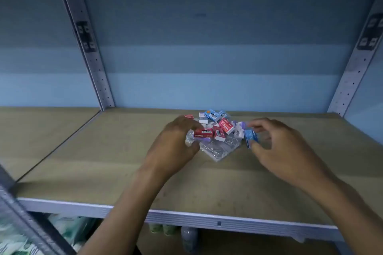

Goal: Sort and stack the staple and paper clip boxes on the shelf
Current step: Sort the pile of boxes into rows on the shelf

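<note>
1. While the boxes lie unsorted in one heap (215, 128) mid-shelf (103, 151), sorting has barely begun; no stack stands yet.
2. Left hand (176, 141): fingers curled round a red staples box (203, 133) at the heap's left edge.
3. Right hand (277, 147): thumb and fingers pinch a blue box (250, 137) at the right edge.
4. Clear plastic case (217, 149): lies under the heap.
5. Next, by my reckoning: carry each colour clear, start separate piles.

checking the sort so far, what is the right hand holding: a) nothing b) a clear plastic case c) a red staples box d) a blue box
d: the right hand pinches a small blue box at the right edge of the pile, while the red staples box sits at the left hand.
</note>
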Available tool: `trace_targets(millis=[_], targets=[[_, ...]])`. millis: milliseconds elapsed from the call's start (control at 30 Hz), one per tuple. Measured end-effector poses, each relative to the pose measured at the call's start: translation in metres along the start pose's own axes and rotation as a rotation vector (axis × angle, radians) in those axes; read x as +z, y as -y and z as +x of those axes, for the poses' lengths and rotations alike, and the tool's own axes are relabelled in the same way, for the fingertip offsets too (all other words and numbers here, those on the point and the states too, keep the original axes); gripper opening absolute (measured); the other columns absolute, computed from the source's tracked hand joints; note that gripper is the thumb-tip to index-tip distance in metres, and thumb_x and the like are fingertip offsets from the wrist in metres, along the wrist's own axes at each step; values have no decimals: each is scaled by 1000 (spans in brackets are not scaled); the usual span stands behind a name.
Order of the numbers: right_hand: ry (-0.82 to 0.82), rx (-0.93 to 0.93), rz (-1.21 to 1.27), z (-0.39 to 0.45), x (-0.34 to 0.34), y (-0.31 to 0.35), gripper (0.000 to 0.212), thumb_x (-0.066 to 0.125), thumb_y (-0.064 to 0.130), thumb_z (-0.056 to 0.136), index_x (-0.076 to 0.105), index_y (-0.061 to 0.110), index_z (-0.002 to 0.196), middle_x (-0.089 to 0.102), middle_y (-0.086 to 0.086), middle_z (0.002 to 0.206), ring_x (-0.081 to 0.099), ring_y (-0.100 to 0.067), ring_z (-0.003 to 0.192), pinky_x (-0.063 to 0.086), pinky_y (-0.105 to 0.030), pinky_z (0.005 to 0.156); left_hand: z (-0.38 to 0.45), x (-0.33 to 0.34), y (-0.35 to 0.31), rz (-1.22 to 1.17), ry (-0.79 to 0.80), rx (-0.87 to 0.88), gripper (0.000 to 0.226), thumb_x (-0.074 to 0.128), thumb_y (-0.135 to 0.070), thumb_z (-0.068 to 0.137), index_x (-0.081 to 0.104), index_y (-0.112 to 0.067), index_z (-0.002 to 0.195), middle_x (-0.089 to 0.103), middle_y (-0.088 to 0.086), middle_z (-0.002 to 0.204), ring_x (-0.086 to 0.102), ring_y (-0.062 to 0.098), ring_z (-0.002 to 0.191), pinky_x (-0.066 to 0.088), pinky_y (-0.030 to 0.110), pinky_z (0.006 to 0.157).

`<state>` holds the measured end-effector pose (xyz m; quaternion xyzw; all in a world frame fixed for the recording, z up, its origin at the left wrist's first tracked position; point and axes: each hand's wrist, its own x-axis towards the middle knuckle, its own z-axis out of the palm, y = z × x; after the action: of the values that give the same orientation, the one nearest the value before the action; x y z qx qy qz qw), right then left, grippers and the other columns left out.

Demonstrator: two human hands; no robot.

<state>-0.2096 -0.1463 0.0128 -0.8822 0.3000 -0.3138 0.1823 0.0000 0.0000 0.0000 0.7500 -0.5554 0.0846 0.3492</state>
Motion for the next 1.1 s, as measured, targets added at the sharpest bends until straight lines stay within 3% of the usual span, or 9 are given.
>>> trace_targets(millis=[133, 367, 533, 667, 833, 1000, 1100], targets=[[158, 8, -81, 20, 29, 8, 44, 68, 40, 86, 56, 38, 129, 59, 15, 116, 57, -10, 108, 49, -31, 93, 13, 15, 6, 31, 58, -54, 33, 69, -33, 85, 64, -30, 118, 55, -10, 124, 51, 15, 119, 47, 36, 95], [196, 30, -183, 43, 60, 10, 41, 62, 50, 84, 54, 39, 123, 58, 13, 108, 51, -19, 112, 51, -37, 87, 22, 37, 17, 92, 62, -86, 34, 63, -43, 87, 63, -36, 121, 49, -8, 120, 48, 15, 115, 42, 24, 84], [197, 52, -195, 49, 72, 13, 41, 64, 56, 82, 58, 35, 117, 61, 11, 110, 48, -23, 116, 49, -37, 87, 30, 43, 22, 146, 79, -122, 35, 64, -36, 88, 62, -39, 123, 46, -7, 121, 44, 18, 115, 40, 26, 76], [182, 82, -196, 51, 78, 13, 40, 66, 55, 81, 57, 32, 113, 61, 11, 111, 50, -21, 115, 50, -37, 85, 34, 43, 25, 159, 99, -112, 36, 64, -30, 90, 62, -40, 124, 47, -5, 123, 44, 21, 114, 44, 31, 87], [162, 109, -133, 52, 76, 11, 28, 67, 42, 83, 60, 31, 108, 65, 12, 105, 57, -21, 107, 54, -41, 83, 32, 37, 21, 168, 80, -91, 28, 53, -34, 97, 64, -41, 122, 49, -5, 124, 45, 21, 112, 42, 28, 83], [60, 222, 7, 51, 61, 1, 16, 58, 35, 86, 69, 33, 97, 73, 13, 88, 68, -17, 89, 56, -34, 79, 27, 28, 13, 128, 56, -65, 33, 36, -43, 100, 63, -40, 119, 51, -5, 113, 48, 22, 105, 47, 37, 84], [51, 251, 98, 45, 49, -5, 12, 59, 35, 87, 70, 40, 85, 71, 24, 73, 66, 2, 80, 48, -18, 67, 20, 23, 10, 81, 60, -33, 28, 37, -40, 103, 62, -37, 115, 48, -7, 105, 49, 19, 102, 48, 39, 83]])
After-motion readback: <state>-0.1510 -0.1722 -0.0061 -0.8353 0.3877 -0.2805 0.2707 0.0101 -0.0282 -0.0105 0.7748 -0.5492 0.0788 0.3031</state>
